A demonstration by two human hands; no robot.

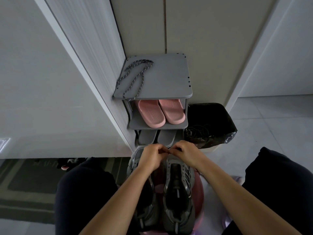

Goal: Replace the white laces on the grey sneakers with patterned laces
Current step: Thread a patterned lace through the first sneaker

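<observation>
Two grey sneakers stand side by side between my knees on a pink stool: the right sneaker point(177, 192) and the left sneaker point(145, 197), which my left forearm partly hides. My left hand point(150, 156) and my right hand point(183, 152) meet at the toe end of the sneakers, fingers curled and pinching a lace end point(169, 150) between them. The lace there is mostly hidden by my fingers. A patterned grey speckled lace point(135, 77) lies looped on top of the grey shoe rack point(166, 78).
The rack's middle shelf holds pink slippers point(160, 112), and grey slippers point(156, 137) sit below. A bin lined with a black bag point(210, 126) stands to the right of the rack. A white cabinet wall point(50, 82) rises on the left. Tiled floor lies to the right.
</observation>
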